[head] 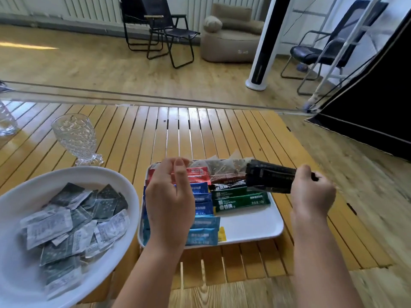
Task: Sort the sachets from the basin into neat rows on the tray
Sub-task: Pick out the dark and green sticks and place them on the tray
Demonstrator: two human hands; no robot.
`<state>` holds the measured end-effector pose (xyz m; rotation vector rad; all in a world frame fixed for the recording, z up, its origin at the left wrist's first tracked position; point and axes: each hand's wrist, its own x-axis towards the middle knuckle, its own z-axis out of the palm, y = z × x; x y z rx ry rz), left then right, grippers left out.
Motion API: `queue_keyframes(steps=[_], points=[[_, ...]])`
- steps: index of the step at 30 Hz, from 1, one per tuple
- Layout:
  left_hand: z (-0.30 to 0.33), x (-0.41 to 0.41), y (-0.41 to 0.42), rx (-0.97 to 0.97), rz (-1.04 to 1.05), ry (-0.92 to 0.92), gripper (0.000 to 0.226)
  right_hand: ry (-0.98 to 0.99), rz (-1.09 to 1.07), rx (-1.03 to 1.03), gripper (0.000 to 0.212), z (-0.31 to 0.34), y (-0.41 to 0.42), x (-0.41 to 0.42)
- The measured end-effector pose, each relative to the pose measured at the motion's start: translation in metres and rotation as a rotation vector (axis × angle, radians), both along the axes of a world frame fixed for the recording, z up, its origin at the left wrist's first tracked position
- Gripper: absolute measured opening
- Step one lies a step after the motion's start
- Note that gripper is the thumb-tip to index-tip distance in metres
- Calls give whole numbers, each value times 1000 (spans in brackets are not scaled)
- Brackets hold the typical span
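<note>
A bundle of black stick sachets [270, 178] is gripped at 1 end by the right hand [312, 192], held above the white rectangular plastic tray [251, 232]. The left hand [170, 201] hovers relaxed, holding nothing. The bundle should be squared and laid parallel beside the green stick sachets [240, 200]. Grey square sachets [73, 221] remain in the white round basin [20, 285].

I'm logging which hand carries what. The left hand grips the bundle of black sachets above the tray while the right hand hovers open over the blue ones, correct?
Not quite: the hands are swapped. In the head view the right hand grips the bundle of black sachets above the tray, while the left hand hovers open over the blue sachets.
</note>
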<state>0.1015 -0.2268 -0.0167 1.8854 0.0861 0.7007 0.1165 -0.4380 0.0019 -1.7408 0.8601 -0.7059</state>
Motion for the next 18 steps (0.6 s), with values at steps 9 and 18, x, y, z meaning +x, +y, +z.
queue_keyframes(steps=[9, 18], points=[[1, -9, 10, -21, 2, -24, 26, 284, 203, -91, 40, -47, 32, 51], [1, -5, 12, -14, 7, -16, 25, 384, 104, -461, 31, -73, 44, 67]])
